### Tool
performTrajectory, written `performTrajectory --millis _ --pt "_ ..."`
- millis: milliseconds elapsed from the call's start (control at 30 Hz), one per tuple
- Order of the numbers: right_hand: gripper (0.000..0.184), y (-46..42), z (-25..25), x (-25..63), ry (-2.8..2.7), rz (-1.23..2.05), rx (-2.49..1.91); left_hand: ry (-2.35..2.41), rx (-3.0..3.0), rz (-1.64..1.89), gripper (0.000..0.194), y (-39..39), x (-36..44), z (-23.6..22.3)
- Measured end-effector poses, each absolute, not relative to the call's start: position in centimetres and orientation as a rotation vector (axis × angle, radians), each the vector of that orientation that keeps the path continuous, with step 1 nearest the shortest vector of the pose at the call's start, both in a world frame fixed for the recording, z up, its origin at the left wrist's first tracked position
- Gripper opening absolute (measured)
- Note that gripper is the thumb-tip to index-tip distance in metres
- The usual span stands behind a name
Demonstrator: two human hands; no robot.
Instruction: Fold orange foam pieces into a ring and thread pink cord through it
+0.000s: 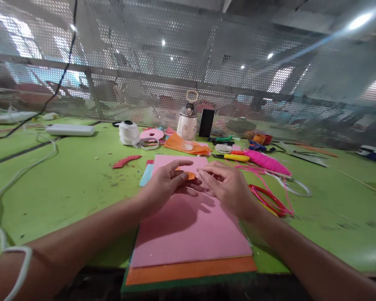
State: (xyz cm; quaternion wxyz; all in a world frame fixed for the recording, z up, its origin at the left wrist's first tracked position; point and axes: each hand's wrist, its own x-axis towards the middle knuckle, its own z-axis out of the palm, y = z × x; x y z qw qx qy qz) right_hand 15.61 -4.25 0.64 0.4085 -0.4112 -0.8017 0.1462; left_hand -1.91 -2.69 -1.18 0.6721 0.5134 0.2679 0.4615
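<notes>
My left hand point(163, 183) is closed on a small orange piece of felt or paper point(190, 176), pinched between thumb and fingers. Close beside it, my right hand point(232, 189) has its thumb and fingertips pressed together near the piece's right end. Whatever those fingertips hold is too small to make out. Both hands are above a pink sheet point(188, 238), which lies over an orange sheet point(191, 269) and a dark green one point(188, 281) at the table's front edge.
Beyond the sheets stand a bottle point(187, 125), a dark phone point(207, 122) and white yarn point(128, 133). Pink yarn point(268, 162), a yellow-handled cutter point(236, 157) and red loops point(268, 200) lie right. A white cable point(0, 200) runs along the left, across my forearm.
</notes>
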Motion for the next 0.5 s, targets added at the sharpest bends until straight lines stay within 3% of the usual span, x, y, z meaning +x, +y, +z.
performTrajectory --millis 133,300,500 --pt "0.018 -4.16 0.56 15.43 -1.969 0.62 -0.967 0.559 1.261 1.068 0.044 -3.32 -1.8 -1.34" --pt "0.011 -4.72 0.04 14.87 -1.863 0.552 -0.91 0.562 1.41 1.102 0.048 -3.59 -1.68 -1.6" --pt "0.007 -4.82 0.25 15.05 -1.811 0.577 -0.915 0.63 1.665 1.155 0.029 -3.51 -1.75 -2.14"
